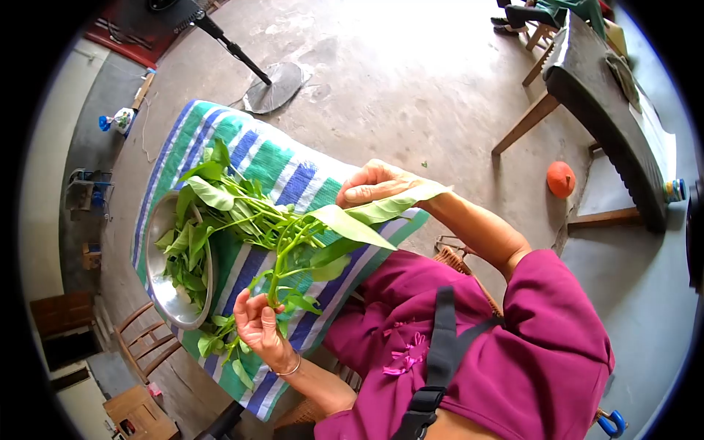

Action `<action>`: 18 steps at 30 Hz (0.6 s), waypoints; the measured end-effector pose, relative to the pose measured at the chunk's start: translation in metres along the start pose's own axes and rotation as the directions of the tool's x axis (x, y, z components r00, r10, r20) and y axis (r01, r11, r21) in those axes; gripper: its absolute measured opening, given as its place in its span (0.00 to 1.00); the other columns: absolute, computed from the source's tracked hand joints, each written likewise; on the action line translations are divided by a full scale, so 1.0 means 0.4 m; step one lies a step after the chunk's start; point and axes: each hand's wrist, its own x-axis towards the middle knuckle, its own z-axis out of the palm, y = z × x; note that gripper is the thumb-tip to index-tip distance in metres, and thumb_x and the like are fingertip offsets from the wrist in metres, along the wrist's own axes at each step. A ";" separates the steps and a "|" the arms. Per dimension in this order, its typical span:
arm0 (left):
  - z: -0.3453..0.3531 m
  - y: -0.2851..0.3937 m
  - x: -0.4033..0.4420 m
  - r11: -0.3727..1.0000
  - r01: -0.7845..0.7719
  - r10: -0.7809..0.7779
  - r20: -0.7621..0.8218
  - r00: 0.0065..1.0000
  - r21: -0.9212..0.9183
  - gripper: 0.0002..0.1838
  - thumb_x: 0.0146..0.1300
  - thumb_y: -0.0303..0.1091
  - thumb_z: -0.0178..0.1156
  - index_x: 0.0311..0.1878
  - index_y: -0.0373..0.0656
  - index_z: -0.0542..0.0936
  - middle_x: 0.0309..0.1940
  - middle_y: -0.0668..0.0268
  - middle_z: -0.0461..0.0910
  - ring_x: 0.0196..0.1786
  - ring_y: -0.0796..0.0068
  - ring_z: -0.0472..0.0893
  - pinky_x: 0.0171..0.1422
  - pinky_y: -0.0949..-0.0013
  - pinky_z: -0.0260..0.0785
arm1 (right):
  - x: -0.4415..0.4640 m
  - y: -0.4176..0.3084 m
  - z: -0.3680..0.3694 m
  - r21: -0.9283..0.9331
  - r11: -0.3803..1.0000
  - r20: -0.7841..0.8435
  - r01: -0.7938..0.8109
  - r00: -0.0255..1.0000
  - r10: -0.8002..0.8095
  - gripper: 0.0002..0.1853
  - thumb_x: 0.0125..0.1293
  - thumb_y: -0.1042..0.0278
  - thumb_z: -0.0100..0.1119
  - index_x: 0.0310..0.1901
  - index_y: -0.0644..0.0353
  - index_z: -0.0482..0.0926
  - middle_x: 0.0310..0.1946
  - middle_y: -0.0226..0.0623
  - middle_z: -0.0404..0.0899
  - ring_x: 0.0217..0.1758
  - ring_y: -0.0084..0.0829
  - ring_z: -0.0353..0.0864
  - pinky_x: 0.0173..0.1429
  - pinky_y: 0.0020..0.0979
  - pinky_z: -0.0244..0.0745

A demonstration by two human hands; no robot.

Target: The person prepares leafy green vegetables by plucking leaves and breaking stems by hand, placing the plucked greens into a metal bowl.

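Observation:
My left hand (258, 327), with a thin bracelet at its wrist, pinches a leafy stem of water spinach (282, 258) between thumb and fingers. Long pointed leaves of the sprig reach up toward the other arm. Beyond them is my right hand (372, 183), its fingers curled in against the thumb; whether anything is between them is hidden. A heap of water spinach (246, 209) lies on the striped woven sheet (297, 180). Picked leaves (189, 253) fill part of a metal bowl (158, 282) beside the heap. Loose sprigs (233, 343) lie near my left wrist.
A stand fan's round base (277, 86) is on the concrete floor past the sheet. A wooden chair (147, 341) stands by the bowl side. An orange-red round object (561, 179) sits near a dark-topped table (598, 95). Another person's legs (524, 15) show at the far edge.

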 end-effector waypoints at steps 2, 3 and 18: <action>-0.002 -0.015 0.005 0.992 -0.098 0.095 0.042 0.995 0.078 0.22 0.61 0.22 0.57 0.59 0.37 0.67 0.39 0.66 0.77 0.37 0.78 0.76 0.42 0.77 0.69 | -0.014 0.009 -0.010 0.046 0.998 -0.001 -0.036 0.999 0.036 0.16 0.65 0.60 0.58 0.42 0.68 0.80 0.31 0.30 0.81 0.35 0.17 0.76 0.39 0.21 0.72; -0.001 -0.019 0.005 0.990 -0.119 0.115 0.059 0.992 0.071 0.21 0.60 0.21 0.57 0.57 0.36 0.68 0.39 0.65 0.78 0.38 0.78 0.76 0.45 0.77 0.69 | -0.022 0.001 -0.007 0.021 0.999 -0.015 -0.045 0.999 0.045 0.16 0.64 0.61 0.59 0.41 0.67 0.80 0.31 0.31 0.81 0.35 0.18 0.76 0.40 0.21 0.71; 0.078 0.016 0.024 0.640 -0.633 0.516 0.366 0.774 0.436 0.07 0.58 0.20 0.59 0.40 0.34 0.75 0.31 0.57 0.78 0.33 0.61 0.77 0.40 0.63 0.71 | -0.133 -0.001 -0.045 -0.292 0.954 0.024 0.068 0.998 -0.063 0.14 0.61 0.63 0.62 0.42 0.64 0.81 0.35 0.33 0.81 0.39 0.21 0.77 0.45 0.24 0.71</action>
